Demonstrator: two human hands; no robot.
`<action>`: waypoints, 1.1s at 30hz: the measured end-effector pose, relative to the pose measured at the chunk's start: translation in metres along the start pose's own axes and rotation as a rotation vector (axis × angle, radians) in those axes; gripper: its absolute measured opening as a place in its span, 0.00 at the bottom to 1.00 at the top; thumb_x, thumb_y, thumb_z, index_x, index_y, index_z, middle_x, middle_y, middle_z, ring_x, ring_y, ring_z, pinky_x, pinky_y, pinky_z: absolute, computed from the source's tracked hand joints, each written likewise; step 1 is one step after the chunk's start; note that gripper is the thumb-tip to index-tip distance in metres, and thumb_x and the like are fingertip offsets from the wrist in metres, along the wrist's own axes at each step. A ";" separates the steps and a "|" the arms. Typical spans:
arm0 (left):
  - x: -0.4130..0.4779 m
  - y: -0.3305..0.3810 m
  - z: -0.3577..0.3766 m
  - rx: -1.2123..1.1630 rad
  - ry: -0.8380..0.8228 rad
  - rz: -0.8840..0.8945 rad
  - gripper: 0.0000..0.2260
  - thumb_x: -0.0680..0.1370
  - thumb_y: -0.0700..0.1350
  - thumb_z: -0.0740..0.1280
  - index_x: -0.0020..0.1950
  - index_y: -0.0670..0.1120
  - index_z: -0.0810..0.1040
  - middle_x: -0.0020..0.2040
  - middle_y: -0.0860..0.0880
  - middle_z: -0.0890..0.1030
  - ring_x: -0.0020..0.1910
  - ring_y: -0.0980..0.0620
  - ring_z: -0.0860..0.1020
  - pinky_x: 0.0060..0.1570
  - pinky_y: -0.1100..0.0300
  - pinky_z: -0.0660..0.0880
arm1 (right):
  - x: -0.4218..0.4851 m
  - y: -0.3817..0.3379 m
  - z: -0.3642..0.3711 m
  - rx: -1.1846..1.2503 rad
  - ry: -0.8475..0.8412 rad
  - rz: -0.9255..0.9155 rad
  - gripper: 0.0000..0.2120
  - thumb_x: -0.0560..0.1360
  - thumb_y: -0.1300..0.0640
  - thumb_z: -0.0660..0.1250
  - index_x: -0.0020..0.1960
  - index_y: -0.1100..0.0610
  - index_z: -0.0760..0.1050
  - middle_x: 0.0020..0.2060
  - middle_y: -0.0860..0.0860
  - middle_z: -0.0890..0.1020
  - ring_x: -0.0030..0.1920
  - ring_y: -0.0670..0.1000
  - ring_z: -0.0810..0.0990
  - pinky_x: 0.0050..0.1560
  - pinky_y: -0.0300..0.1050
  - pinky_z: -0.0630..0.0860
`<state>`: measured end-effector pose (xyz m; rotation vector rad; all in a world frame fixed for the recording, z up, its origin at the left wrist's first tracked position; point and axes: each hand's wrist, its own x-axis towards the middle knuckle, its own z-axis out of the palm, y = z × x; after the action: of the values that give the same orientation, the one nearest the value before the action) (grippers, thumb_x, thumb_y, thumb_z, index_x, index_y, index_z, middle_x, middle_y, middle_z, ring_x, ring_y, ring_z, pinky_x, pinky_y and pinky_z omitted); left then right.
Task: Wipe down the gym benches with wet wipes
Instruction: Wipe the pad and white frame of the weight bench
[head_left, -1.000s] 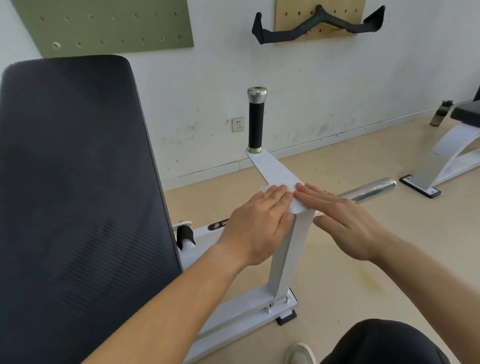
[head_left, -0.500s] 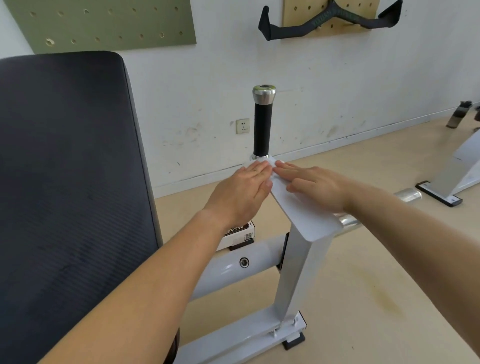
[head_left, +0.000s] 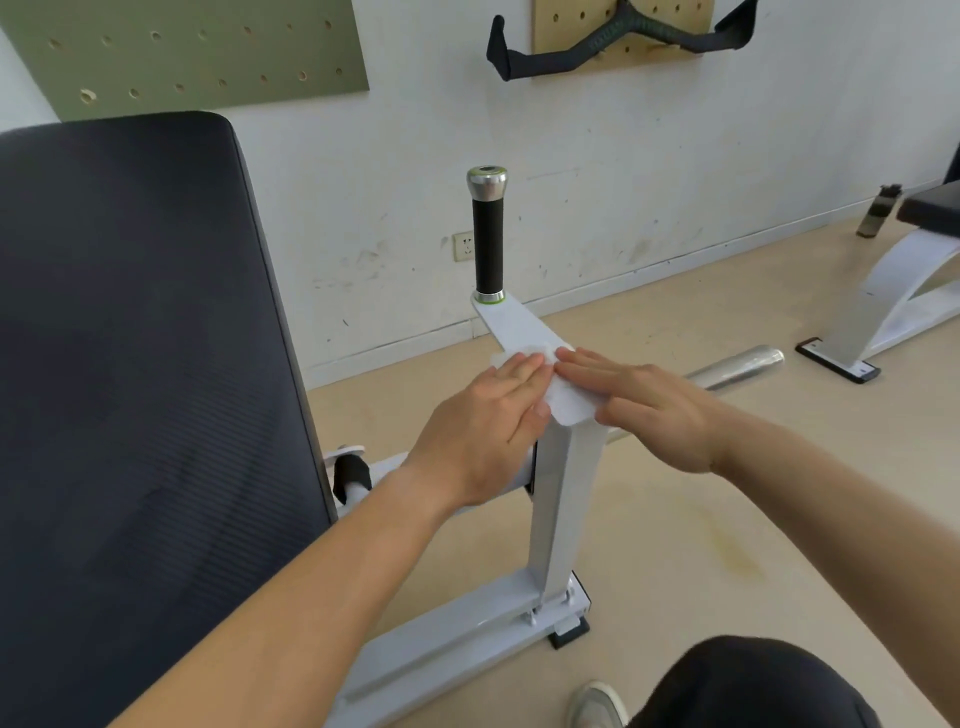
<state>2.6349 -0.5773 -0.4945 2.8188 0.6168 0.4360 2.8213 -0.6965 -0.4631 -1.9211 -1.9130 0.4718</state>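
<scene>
A white wet wipe (head_left: 563, 397) lies on the flat white arm plate (head_left: 511, 325) of the gym bench frame. My left hand (head_left: 480, 428) presses flat on the wipe's left side with straight fingers. Beside it, my right hand (head_left: 649, 402) presses flat on the wipe's right side, its fingertips touching those of the left. Both hands sit near the plate's near end, above the white upright post (head_left: 558, 512). The black padded backrest (head_left: 135, 389) fills the left of the view. A black upright grip (head_left: 487, 236) with a chrome cap stands at the plate's far end.
A chrome bar (head_left: 743, 366) sticks out to the right behind my right hand. A second bench (head_left: 893, 296) stands at the far right with a bottle (head_left: 879, 210) by the wall. The white base rail (head_left: 441, 639) runs along the floor. My knee (head_left: 753, 686) and shoe (head_left: 597, 704) are at the bottom.
Both hands slid the wipe back along the plate toward me, from next to the black grip to the plate's near end.
</scene>
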 end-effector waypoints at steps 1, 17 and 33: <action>-0.006 0.009 0.002 0.002 0.001 0.008 0.29 0.82 0.56 0.43 0.81 0.47 0.59 0.81 0.53 0.57 0.80 0.58 0.52 0.78 0.62 0.47 | -0.012 0.000 0.002 0.000 0.005 -0.004 0.34 0.72 0.49 0.52 0.80 0.47 0.58 0.79 0.40 0.56 0.77 0.34 0.50 0.74 0.28 0.46; 0.007 0.003 -0.002 0.052 0.009 -0.007 0.24 0.86 0.53 0.45 0.81 0.48 0.60 0.81 0.54 0.58 0.80 0.60 0.52 0.78 0.64 0.45 | 0.000 -0.003 -0.004 -0.029 0.016 0.048 0.34 0.73 0.48 0.49 0.80 0.46 0.59 0.79 0.39 0.56 0.78 0.37 0.53 0.78 0.39 0.50; 0.066 -0.070 -0.012 -0.206 0.209 -0.157 0.18 0.83 0.55 0.60 0.70 0.53 0.78 0.72 0.58 0.74 0.73 0.61 0.68 0.72 0.62 0.63 | 0.118 0.015 -0.014 -0.052 0.145 0.083 0.22 0.78 0.55 0.61 0.70 0.42 0.75 0.69 0.36 0.74 0.48 0.32 0.78 0.50 0.34 0.71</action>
<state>2.6627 -0.4843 -0.4873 2.5277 0.7785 0.7245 2.8431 -0.5791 -0.4545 -2.0154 -1.7757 0.2999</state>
